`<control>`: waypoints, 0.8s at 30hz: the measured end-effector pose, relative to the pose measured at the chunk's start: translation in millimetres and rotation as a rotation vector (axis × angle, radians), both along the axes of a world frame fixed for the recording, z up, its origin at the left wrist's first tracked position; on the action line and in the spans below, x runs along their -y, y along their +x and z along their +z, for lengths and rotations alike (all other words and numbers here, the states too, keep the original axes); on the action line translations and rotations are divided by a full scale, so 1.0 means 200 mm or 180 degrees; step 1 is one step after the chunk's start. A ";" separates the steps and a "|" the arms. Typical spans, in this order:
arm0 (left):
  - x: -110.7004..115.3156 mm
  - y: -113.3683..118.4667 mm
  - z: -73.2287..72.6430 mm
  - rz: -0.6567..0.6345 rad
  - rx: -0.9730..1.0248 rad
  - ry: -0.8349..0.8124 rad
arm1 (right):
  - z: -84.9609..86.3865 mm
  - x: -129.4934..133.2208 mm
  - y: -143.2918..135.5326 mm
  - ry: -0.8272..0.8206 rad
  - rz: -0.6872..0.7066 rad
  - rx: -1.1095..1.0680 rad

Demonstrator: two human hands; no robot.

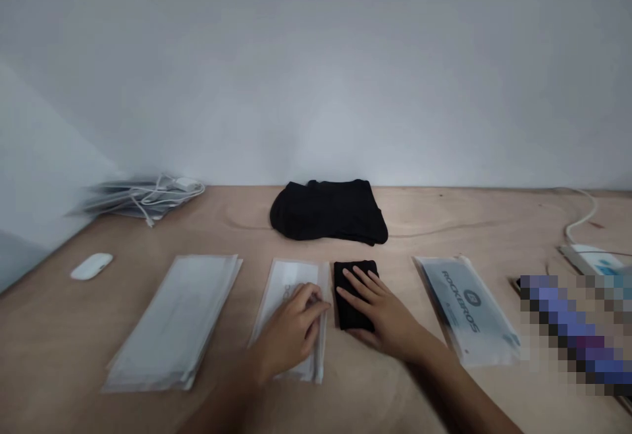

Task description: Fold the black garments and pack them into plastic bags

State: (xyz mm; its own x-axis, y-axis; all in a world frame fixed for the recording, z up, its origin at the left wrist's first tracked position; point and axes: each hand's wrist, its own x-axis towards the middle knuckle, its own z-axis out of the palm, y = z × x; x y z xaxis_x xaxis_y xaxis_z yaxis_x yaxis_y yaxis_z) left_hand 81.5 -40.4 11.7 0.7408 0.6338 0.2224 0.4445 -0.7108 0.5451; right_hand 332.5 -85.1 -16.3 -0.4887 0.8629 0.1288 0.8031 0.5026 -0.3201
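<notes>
My right hand [380, 305] lies flat with fingers spread on a small folded black cloth [348, 315], which looks like a folded sock. Just to its left, a clear plastic zip bag [296, 272] lies flat on the table. My left hand [293, 328] is over this bag, fingers curled and thumb and fingertips together at the bag's right edge. The hand covers part of the bag's printing. Behind both hands, near the wall, rests a pile of black socks [328, 213].
Several stacked clear bags [172, 322] lie to the left, and a bag printed ROCKBROS [467, 309] to the right. A white case [92, 266] and a white cable [160, 190] on flat packs sit at left. At far right are a blurred-out object [575, 335] and a power strip [592, 259].
</notes>
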 end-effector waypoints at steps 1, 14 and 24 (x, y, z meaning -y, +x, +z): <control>-0.01 -0.02 0.00 -0.0059 -0.0062 0.0070 | -0.01 0.00 0.00 0.0028 -0.0022 0.0009; -0.07 -0.05 -0.10 0.0152 -0.0419 0.0664 | 0.00 0.04 -0.18 0.0152 0.0051 -0.0059; -0.05 -0.05 -0.03 -0.0116 -0.0660 0.0367 | 0.13 -0.02 -0.21 -0.0239 0.0658 0.0094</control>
